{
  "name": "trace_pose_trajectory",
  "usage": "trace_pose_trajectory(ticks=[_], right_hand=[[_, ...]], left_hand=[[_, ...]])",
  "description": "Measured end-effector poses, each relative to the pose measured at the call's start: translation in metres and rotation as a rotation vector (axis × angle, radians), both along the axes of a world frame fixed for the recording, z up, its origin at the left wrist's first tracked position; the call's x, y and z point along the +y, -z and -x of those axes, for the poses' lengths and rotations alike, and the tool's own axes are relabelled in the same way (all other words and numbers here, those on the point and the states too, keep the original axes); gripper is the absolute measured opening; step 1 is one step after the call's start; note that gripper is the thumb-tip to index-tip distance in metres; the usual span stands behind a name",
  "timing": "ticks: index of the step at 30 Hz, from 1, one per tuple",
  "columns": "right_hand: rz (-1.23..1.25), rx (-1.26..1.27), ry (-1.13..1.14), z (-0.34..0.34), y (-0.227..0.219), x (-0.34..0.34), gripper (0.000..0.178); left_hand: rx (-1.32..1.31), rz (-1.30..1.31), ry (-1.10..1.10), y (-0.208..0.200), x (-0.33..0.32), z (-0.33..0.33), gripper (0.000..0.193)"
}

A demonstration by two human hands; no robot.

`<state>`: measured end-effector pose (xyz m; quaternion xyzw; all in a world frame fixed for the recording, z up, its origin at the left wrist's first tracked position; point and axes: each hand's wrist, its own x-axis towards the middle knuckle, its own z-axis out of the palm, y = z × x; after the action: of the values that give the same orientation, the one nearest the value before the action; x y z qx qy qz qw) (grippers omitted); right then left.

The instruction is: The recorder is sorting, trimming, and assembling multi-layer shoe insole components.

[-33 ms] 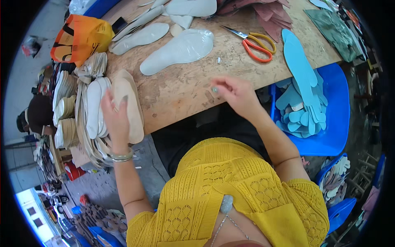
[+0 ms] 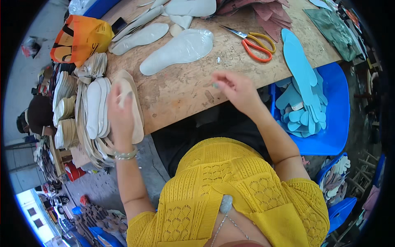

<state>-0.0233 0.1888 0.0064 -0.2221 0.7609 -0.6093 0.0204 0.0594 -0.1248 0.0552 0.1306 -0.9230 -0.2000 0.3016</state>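
Item one: beige insoles, stacked, lying at the left end of the desk. Long axis is running roughly away from the person, the far end leaning slightly left. Left grip is lying directly over the stack's left side, its fingers pointing along that same axis; it is plainly the nearer of the two. It is blurring, fingers extended and thumb standing apart, nothing visibly held; whether it is touching the stack cannot be told.

Item two: right grip, sitting well apart to the right, above the desk's near edge. Fingers are curling toward the thumb; whether they are closing on anything cannot be told.

Item three: white insoles, slim, smooth-faced, overlapping just left of the beige stack.

Item four: pale insole shape, glossy, film-like, wrinkling, lying diagonally on scuffed, wood-grained board.

Item five: scissors, metal blades pointing up-left, one handle loop red, one yellow.

Item six: light-blue insoles, flat, matte, spilling from the desk into a blue plastic bin.

Item seven: maroon pieces, thin, jagged-edged, heaping at the far side.
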Motion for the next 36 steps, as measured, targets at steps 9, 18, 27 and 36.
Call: trace_pose_trajectory(ticks=[9,18,27,36], right_hand=[[-0.428,0.214,0.187,0.122,0.010,-0.040,0.042],[-0.197,0.177,0.159,0.108,0.002,-0.036,0.029],[-0.378,0.797,0.406,0.078,-0.008,-0.005,0.017],[0.356,-0.480,-0.204,0.015,-0.042,-0.047,0.022]], left_hand=[[-0.608,-0.130,-0.075,0.040,-0.022,0.117,0.043],[-0.116,-0.712,0.086,0.040,0.002,0.089,0.024],[-0.038,-0.538,0.247,0.033,0.052,0.070,0.027],[0.058,-0.382,0.484,0.008,0.112,0.028,0.039]])
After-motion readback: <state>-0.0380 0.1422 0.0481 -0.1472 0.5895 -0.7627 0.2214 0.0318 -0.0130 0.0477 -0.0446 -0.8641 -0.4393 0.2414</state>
